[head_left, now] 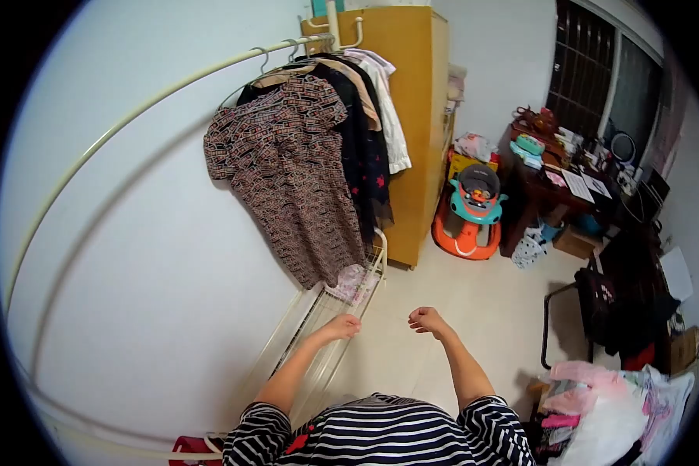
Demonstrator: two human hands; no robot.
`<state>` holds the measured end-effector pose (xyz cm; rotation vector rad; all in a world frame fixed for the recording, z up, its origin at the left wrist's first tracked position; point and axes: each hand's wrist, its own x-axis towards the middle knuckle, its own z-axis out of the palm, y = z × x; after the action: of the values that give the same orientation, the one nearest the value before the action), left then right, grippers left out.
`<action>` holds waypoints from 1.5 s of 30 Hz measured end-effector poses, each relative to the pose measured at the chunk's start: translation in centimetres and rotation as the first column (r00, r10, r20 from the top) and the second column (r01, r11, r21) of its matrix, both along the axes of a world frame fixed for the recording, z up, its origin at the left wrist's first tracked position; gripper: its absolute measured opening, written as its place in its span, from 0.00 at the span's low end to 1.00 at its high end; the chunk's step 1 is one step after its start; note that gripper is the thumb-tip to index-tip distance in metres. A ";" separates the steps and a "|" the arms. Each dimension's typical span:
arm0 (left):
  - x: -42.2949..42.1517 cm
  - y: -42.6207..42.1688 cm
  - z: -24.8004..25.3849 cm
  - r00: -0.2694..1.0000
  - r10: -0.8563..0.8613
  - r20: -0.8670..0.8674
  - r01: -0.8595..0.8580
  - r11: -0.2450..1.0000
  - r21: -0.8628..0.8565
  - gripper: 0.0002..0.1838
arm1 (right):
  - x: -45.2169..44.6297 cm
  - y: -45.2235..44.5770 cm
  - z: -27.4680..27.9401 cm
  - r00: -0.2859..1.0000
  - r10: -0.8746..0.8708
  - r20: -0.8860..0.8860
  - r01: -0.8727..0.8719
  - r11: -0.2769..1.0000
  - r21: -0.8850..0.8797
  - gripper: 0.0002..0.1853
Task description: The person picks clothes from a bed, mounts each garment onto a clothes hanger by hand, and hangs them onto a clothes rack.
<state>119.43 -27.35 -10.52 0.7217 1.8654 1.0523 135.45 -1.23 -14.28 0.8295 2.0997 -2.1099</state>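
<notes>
My left hand point(340, 327) is held in the air in front of my body, over the low shelf of the clothes rack. Its fingers are loosely bent, and nothing shows in them. Across a gap, my right hand point(427, 321) hovers above the pale floor with its fingers curved and slightly apart, also without anything in it. Nearest to the hands hangs a short-sleeved patterned dress point(291, 175) on a hanger. Behind it on the rail point(144, 109) are a dark garment point(374, 159) with red spots and a white shirt point(392, 116).
A wooden cabinet point(412, 140) stands beyond the rack. An orange and teal baby walker point(476, 210) is on the floor by a cluttered dark desk point(520, 182). At right are a black-framed chair point(547, 326) and a pile of clothes point(606, 415). Folded cloth point(352, 285) lies on the rack's shelf.
</notes>
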 end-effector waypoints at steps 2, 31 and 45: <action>1.7 0.6 -0.2 0.983 -0.153 -0.099 0.150 0.988 -0.036 0.15 | 2.6 -0.6 0.3 0.999 -0.054 -0.003 0.054 0.999 0.008 0.07; 26.7 -6.4 -1.4 0.906 -0.307 -0.292 0.365 0.915 0.170 0.18 | 29.5 -19.6 -0.3 0.885 -0.434 -0.170 0.413 0.899 -0.145 0.10; 54.3 1.5 -3.9 0.715 -0.680 -0.165 0.695 0.661 0.284 0.14 | 60.7 -21.6 -4.2 0.585 -0.803 -0.116 0.792 0.596 -0.131 0.11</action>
<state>173.71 -25.83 -14.45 1.5213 1.2453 0.8272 196.17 -22.87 -18.52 1.9662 1.8747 -2.6768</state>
